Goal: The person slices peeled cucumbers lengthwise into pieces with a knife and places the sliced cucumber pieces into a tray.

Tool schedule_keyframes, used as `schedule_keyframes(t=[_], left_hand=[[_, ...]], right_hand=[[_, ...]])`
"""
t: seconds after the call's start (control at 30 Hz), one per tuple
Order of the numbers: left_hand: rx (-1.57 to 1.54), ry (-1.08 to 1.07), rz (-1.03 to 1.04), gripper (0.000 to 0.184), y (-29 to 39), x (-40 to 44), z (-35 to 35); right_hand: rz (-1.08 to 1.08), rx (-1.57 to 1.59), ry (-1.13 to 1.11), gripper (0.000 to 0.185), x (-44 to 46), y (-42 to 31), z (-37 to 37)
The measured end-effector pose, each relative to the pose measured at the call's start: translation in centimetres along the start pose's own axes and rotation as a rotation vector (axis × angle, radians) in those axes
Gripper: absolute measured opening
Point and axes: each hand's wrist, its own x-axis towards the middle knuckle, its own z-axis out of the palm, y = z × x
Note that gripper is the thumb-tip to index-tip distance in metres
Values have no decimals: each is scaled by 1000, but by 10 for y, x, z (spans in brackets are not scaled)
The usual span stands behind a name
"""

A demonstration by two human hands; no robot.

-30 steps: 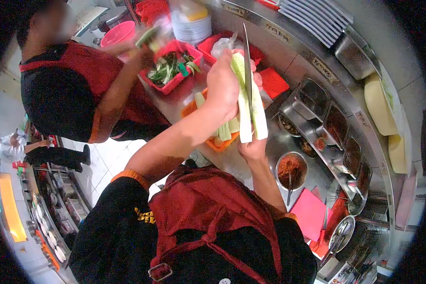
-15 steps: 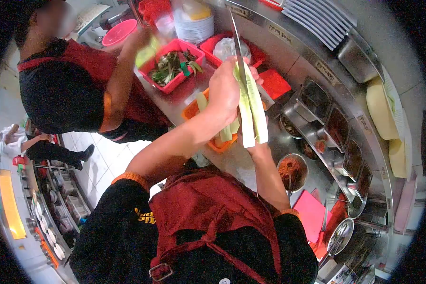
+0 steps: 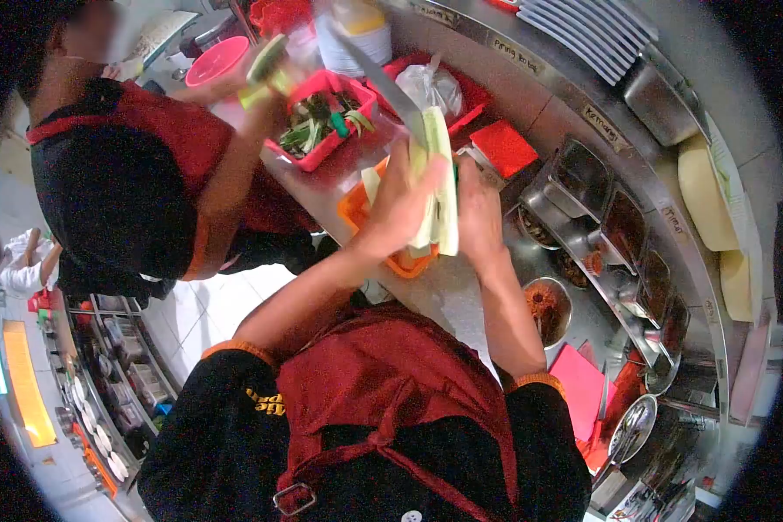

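My left hand (image 3: 402, 204) is wrapped around a long, pale peeled cucumber (image 3: 441, 187), split lengthwise and held upright over the counter. A knife (image 3: 383, 83) with a broad steel blade slants up and left from the cucumber's top end. My right hand (image 3: 480, 209) is closed at the cucumber's right side, around what looks like the knife's green handle, mostly hidden by the fingers. Below my left hand, an orange basket (image 3: 350, 211) holds more pale cucumber pieces.
A co-worker (image 3: 122, 165) stands close on my left, hands blurred, near a pink basket (image 3: 357, 137) of green peelings. Metal food containers (image 3: 622, 230) line the right side. A sauce bowl (image 3: 548, 309) and a pink cutting board (image 3: 574, 391) are near my right arm.
The cucumber has turned more upright and narrower to view. The blade now tilts further left. My right hand has come out from behind the cucumber to its right side. The co-worker's hands have moved.
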Motion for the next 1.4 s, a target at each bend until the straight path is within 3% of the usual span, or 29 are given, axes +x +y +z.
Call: schedule_keyframes(t=[0.03, 0.1, 0.27, 0.47, 0.57, 0.6, 0.63, 0.67, 0.7, 0.77, 0.83, 0.9, 1.1, 1.17, 1.2, 1.27, 1.37, 1.4], left_hand=[[159, -1, 80, 44, -3, -6, -2], [351, 40, 239, 50, -7, -7, -4], [317, -31, 125, 44, -2, -5, -12], [334, -142, 90, 44, -50, -20, -33], [557, -107, 36, 51, -81, -8, -43], [616, -134, -188, 57, -82, -3, -40], [673, -157, -412, 64, -83, 4, -38], [824, -199, -274, 69, -93, 10, -36], [823, -200, -275, 69, -103, 13, -33], [897, -230, -400, 73, -91, 19, -16], [910, -250, -354, 72, -102, 27, -8], [997, -328, -462, 70, -102, 32, 1], [1081, -357, -348, 65, -143, 21, 18], [1160, -289, -132, 62, -159, 18, 19], [1162, -291, -133, 62, -167, 17, 18], [1274, -351, 73, 56, -169, 20, 16], [1290, -313, -2, 49, -153, 29, 12], [1287, -283, 61, 46, -146, 34, 5]], right_hand=[[3, 1, 1, 26, 1, 1, 1], [-240, -50, 168, 27, 6, 8, 4], [-407, -164, 281, 32, 16, 6, -7], [-222, -265, 473, 22, 26, 17, -29], [-130, -151, 471, 21, 16, 31, -28], [3, -51, 345, 23, 3, 47, -16], [4, -53, 345, 23, -5, 54, -7], [85, 1, 296, 24, -11, 58, 0], [166, 54, 246, 25, -18, 62, 7], [195, 66, 253, 28, -31, 71, 23], [187, 108, 221, 29, -45, 83, 36], [237, 114, 174, 31, -58, 92, 44], [382, 111, 101, 33, -79, 119, 62], [377, 30, 61, 34, -80, 128, 70], [379, 31, 60, 34, -82, 133, 74], [369, 154, 112, 38, -77, 128, 77], [414, 236, 89, 42, -73, 111, 72], [414, 240, 90, 42, -73, 109, 75]])
